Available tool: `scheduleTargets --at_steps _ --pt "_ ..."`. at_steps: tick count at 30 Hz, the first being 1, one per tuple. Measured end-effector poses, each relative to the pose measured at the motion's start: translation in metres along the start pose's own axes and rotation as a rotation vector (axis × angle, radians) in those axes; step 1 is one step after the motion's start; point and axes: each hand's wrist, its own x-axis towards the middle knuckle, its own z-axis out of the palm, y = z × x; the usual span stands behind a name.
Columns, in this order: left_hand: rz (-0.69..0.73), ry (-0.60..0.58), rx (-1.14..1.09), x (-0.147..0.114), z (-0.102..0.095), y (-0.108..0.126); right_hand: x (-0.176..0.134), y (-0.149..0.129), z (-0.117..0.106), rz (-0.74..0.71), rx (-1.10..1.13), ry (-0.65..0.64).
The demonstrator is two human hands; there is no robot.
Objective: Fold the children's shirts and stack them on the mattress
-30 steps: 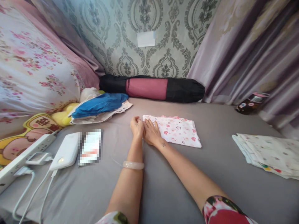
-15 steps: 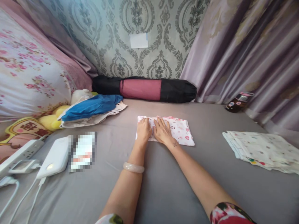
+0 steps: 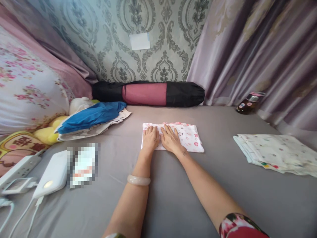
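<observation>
A folded white cloth with a pink and red print point(image 3: 189, 138) lies flat on the grey bed sheet point(image 3: 173, 198), straight in front of me. My left hand point(image 3: 150, 138) rests palm down on its left part, fingers stretched forward. Beside it, my right hand point(image 3: 170, 137) lies flat on the middle of the cloth with the fingers a little spread. Both hands press on top and grip nothing. The palms hide part of the print. A pale bangle point(image 3: 138, 180) circles my left wrist.
At right lies a folded pale patterned cloth point(image 3: 274, 150), with a dark bottle point(image 3: 249, 104) behind it. A black and pink rolled bag point(image 3: 146, 94) lines the wall. Left are blue clothing point(image 3: 92, 117), a white power bank point(image 3: 53, 175), a power strip point(image 3: 21, 168) and cables.
My left hand's fingers have gone from curled to stretched flat on the cloth. The right hand stays flat in place. The whole view has shifted slightly.
</observation>
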Motion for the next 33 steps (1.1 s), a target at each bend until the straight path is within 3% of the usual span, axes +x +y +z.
scheduleTargets --at_steps 5,10,17,26,30,33 --pt "0.032 -0.002 -0.055 0.000 0.001 0.003 -0.005 0.015 -0.014 0.131 -0.006 0.088" --pt "0.031 -0.073 -0.072 0.000 0.005 0.007 -0.008 0.031 -0.016 0.231 -0.017 0.080" --pt "0.051 -0.116 -0.004 0.000 0.009 0.006 -0.008 0.033 -0.006 0.234 -0.046 0.081" --pt "0.053 -0.176 0.056 -0.001 0.003 0.008 -0.010 0.034 -0.011 0.219 -0.030 0.053" --pt "0.053 -0.198 0.076 -0.001 0.001 0.009 -0.015 0.047 -0.021 0.182 -0.027 -0.006" --pt "0.054 -0.195 0.085 -0.001 0.002 0.009 -0.022 0.063 -0.026 0.228 -0.086 0.040"
